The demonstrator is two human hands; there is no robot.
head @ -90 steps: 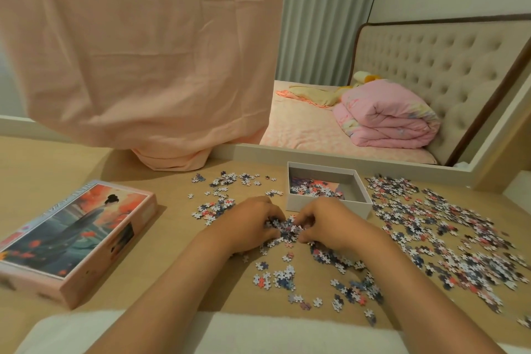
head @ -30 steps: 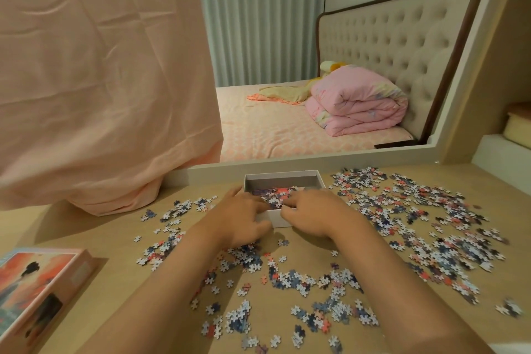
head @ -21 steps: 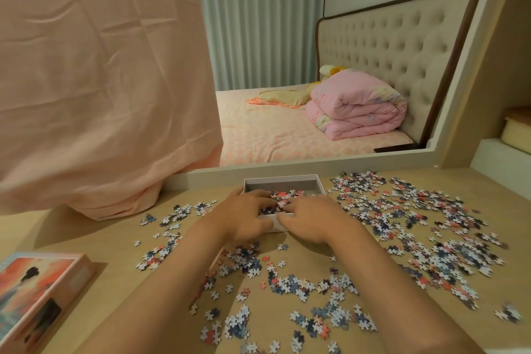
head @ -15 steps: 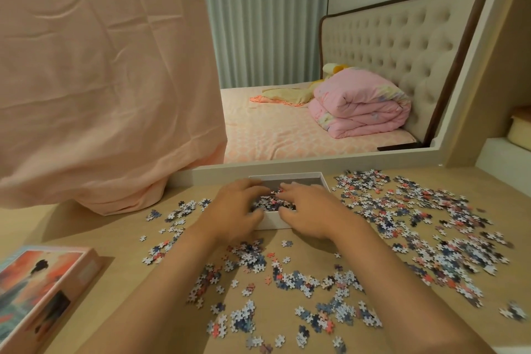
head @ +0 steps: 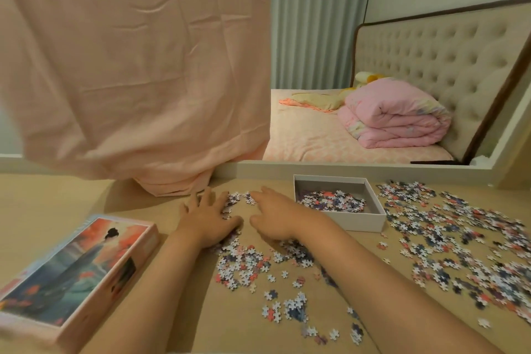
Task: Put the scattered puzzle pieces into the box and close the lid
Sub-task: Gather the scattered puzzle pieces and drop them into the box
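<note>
A white open box (head: 370,221) stands on the wooden table (head: 172,304), with a heap of puzzle pieces inside. Its picture lid (head: 77,270) lies at the left. Loose puzzle pieces (head: 448,238) cover the right side, and smaller clusters (head: 244,264) lie in the middle. My left hand (head: 207,218) lies flat, fingers spread, on a small patch of pieces left of the box. My right hand (head: 273,215) reaches over the same patch with straight fingers. Neither hand holds anything.
A pink cloth (head: 138,66) hangs down to the table's back edge on the left. A white ledge (head: 344,168) runs behind the box, with a mirror showing a bed above it.
Both hands have left the box, where they let go of a handful of pieces, and moved left onto the patch of pieces beside it. The camera has swung left.
</note>
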